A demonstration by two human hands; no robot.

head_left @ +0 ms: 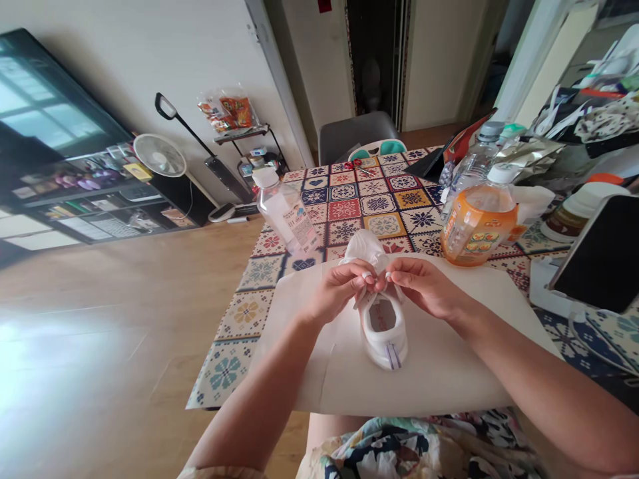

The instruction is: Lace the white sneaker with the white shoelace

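A white shoe (383, 349) rests upright on a pale sheet (449, 372), its heel towards me and its toe pointing away. Over the front of its opening, my left hand (344, 283) pinches a white shoelace from the left side. From the right, my right hand (422, 283) pinches the lace too, with its fingertips close to those of the left. Part of the lace (401, 293) hangs beside the opening. My fingers hide the middle of the lacing, so I cannot tell how the lace is crossed there.
A clear bottle (292, 216) stands on the patterned tablecloth (244, 313) at the left. Red-handled scissors (355, 164) lie at the back. An orange-labelled bottle (476, 223), a phone (599, 256) and piled items crowd the right side. A grey chair (357, 130) stands behind the table.
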